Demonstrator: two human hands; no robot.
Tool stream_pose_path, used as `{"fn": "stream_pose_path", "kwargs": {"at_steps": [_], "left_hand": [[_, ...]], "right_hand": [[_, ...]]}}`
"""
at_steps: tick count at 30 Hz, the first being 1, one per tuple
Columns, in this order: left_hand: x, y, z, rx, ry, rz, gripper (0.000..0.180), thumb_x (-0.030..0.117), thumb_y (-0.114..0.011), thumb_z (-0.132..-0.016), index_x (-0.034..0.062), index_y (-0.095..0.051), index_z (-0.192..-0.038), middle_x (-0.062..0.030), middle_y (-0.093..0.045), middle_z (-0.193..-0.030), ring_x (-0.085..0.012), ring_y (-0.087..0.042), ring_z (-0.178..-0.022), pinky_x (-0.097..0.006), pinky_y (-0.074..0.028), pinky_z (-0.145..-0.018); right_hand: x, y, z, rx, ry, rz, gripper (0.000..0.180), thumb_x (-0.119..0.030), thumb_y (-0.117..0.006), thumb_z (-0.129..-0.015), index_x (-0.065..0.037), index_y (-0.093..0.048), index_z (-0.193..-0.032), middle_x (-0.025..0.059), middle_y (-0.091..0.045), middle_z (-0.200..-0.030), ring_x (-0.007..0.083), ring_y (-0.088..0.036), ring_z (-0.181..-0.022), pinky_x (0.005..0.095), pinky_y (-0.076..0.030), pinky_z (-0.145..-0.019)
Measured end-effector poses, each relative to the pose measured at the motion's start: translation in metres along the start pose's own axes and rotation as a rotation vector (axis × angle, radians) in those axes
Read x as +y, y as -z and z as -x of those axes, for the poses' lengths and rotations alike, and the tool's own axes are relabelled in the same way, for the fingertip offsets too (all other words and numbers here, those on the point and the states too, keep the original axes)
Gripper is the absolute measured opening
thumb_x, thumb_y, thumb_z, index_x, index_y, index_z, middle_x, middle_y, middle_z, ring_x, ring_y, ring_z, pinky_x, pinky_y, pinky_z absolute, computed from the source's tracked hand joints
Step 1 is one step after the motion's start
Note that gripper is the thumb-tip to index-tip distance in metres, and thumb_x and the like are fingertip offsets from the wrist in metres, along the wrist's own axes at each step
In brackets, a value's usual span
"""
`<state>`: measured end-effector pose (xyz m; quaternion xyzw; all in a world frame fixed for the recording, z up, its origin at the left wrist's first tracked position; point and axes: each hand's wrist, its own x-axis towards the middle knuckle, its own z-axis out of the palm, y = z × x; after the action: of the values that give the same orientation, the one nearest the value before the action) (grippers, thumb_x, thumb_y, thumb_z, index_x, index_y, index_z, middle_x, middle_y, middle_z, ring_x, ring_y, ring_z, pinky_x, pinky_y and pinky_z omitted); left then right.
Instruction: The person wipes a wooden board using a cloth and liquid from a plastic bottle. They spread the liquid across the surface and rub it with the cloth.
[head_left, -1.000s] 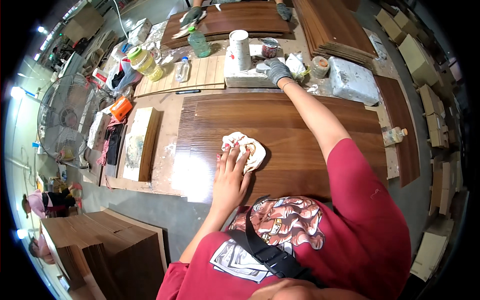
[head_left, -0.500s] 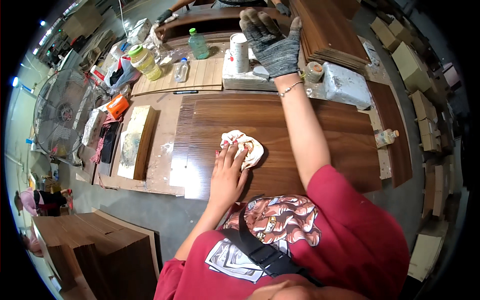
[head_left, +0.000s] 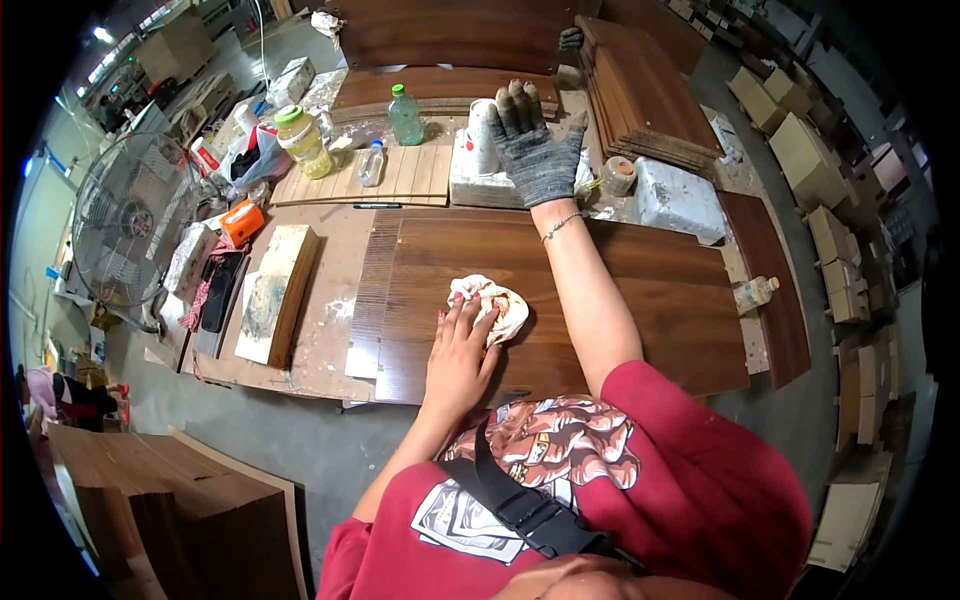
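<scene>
My bare left hand [head_left: 460,352] presses a crumpled cream rag [head_left: 508,312] onto a dark brown wood-grain panel [head_left: 640,280], its fingers bent over the cloth's near left side. My right hand [head_left: 540,160], in a grey knit glove with darkened fingertips, is raised above the far edge of the panel. Its fingers are stretched and the thumb stands apart; it holds nothing. Just left of that glove is a white cylindrical can [head_left: 482,138] on a white wrapped block. The panel lies over another board, whose edge shows at the left.
Left of the panel lie a wooden block [head_left: 285,290], a phone [head_left: 222,290] and an orange pack [head_left: 240,222]. Bottles, including a green-capped one [head_left: 405,118], stand farther back. Stacked panels [head_left: 640,95] and a white wrapped block [head_left: 680,200] sit at the far right. A fan [head_left: 135,215] stands left.
My right hand has come down and nearer, slightly left. Across the table, a brown panel now stands tilted up, hiding most of the co-worker. My left hand stays on the rag.
</scene>
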<state>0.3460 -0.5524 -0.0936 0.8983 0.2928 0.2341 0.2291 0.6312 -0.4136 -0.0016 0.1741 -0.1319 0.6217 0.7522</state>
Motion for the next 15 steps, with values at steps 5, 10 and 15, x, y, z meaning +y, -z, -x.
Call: {"fn": "stream_pose_path", "kwargs": {"at_steps": [5, 10, 15], "left_hand": [[0.001, 0.000, 0.001, -0.018, 0.006, 0.027, 0.049, 0.020, -0.063, -0.096, 0.0131, -0.055, -0.144, -0.0165, -0.046, -0.152, -0.0406, -0.037, -0.145, -0.052, -0.026, -0.122], [0.002, 0.006, 0.003, -0.043, 0.060, 0.036, 0.050, 0.017, -0.063, -0.094, 0.0140, -0.056, -0.144, -0.0165, -0.046, -0.153, -0.0415, -0.035, -0.146, -0.053, -0.025, -0.123], [0.001, 0.004, 0.001, -0.049, 0.033, 0.042, 0.051, 0.018, -0.063, -0.094, 0.0125, -0.055, -0.145, -0.0158, -0.045, -0.154, -0.0416, -0.035, -0.146, -0.053, -0.025, -0.123]], "right_hand": [[0.003, 0.007, 0.010, -0.175, -0.116, 0.066, 0.098, -0.086, -0.045, -0.084, -0.002, -0.067, -0.130, 0.0196, -0.050, -0.153, 0.0395, -0.039, -0.146, 0.0665, -0.018, -0.122], [0.029, -0.106, -0.024, -0.476, -0.194, 0.427, 0.089, -0.075, -0.052, -0.090, -0.005, -0.054, -0.146, 0.0126, -0.041, -0.161, 0.0298, -0.029, -0.154, 0.0614, -0.009, -0.128], [0.019, -0.088, -0.019, -0.423, -0.055, 0.233, 0.068, -0.052, -0.057, -0.099, -0.002, -0.053, -0.146, 0.0156, -0.042, -0.159, 0.0326, -0.031, -0.152, 0.0521, -0.021, -0.127]]}}
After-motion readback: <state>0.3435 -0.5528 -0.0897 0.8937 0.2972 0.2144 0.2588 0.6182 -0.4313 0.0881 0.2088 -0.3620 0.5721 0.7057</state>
